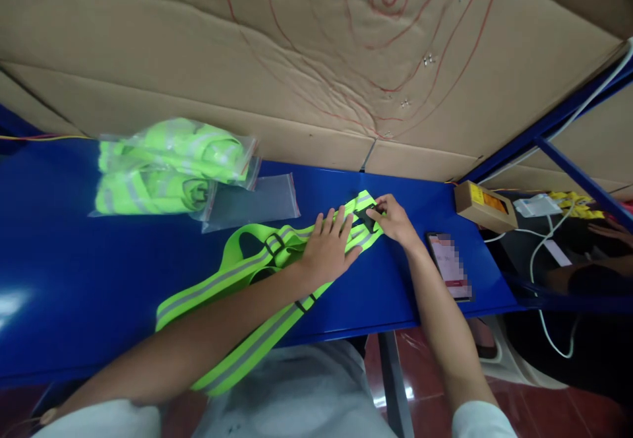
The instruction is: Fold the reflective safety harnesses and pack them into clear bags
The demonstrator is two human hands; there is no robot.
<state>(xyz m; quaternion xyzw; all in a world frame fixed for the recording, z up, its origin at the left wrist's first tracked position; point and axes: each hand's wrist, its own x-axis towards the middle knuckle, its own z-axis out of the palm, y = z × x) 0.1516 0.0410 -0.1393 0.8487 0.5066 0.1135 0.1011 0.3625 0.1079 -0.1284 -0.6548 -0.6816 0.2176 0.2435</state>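
A neon-green reflective belt (212,291) with grey stripes and black adjusters stretches across the blue table, its loops hanging over the front edge. My left hand (329,245) lies flat on the gathered straps, fingers extended. At the belt's far right end, my right hand (393,219) pinches the straps beside a black buckle (366,216); its fingers partly cover them. Left of the belt, an unfilled clear zip bag (253,202) rests on the table. Behind it are clear bags (168,161) packed with rolled green reflective straps.
A phone (449,265) and a small cardboard box (484,206) with orange contents stand on the right. Cardboard panels (297,95) with red drawn lines rise behind the blue table (99,280). White cables (537,260) hang at the right, near another person's arm (588,273).
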